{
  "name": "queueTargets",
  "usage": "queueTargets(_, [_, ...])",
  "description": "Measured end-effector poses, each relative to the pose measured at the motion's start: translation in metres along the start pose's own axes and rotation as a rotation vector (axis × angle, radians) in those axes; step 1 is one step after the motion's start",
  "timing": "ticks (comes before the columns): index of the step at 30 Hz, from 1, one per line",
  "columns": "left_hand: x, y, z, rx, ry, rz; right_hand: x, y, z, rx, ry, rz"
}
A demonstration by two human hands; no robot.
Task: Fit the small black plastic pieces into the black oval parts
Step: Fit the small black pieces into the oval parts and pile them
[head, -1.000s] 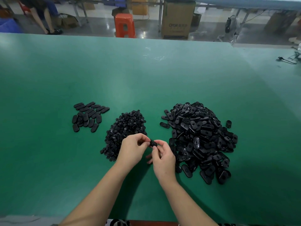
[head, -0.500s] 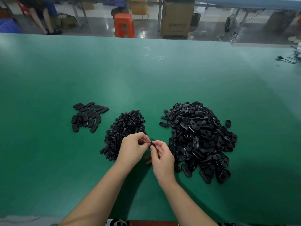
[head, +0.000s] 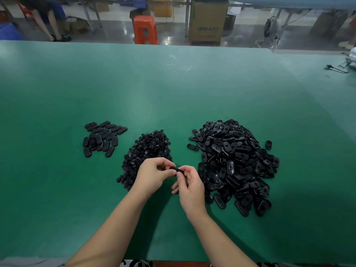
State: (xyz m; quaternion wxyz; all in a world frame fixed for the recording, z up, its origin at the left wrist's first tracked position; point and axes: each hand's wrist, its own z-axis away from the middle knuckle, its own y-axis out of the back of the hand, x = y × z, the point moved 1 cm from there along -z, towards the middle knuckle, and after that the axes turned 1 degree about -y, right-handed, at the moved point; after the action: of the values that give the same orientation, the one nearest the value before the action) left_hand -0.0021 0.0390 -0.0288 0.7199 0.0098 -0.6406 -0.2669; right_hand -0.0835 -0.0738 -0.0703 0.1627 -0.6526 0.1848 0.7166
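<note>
Both hands meet above the green table (head: 173,97), between two heaps. My left hand (head: 152,175) and my right hand (head: 189,186) pinch one black oval part (head: 175,169) between their fingertips; most of it is hidden by the fingers. A heap of small black plastic pieces (head: 148,149) lies just behind my left hand. A large heap of black oval parts (head: 235,162) lies to the right of my right hand. A smaller group of oval parts (head: 102,137) lies flat at the left.
One stray oval part (head: 268,145) sits right of the big heap. A black cable (head: 337,68) lies at the table's far right edge. Beyond the far edge stand an orange stool (head: 145,29) and a cardboard box (head: 208,24); a person's legs (head: 51,22) show at far left.
The two hands stay together on the oval part between the heaps; the fingers shift slightly around it. The heaps have not moved.
</note>
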Motion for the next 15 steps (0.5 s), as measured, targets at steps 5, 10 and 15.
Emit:
queueTargets(5, [-0.0037,-0.0022,-0.0001,-0.013,0.008,0.049,0.0006,0.0002,-0.0012,-0.001,-0.013,-0.018])
queueTargets(10, [-0.0048,-0.0040,0.0029,-0.015,-0.009,-0.043,0.0013,0.0007,-0.0019,0.006,-0.018,-0.012])
queueTargets(15, [-0.0043,-0.0035,0.0046,-0.035,-0.019,-0.065,0.0017,0.0006,-0.0023,-0.001,-0.009,0.018])
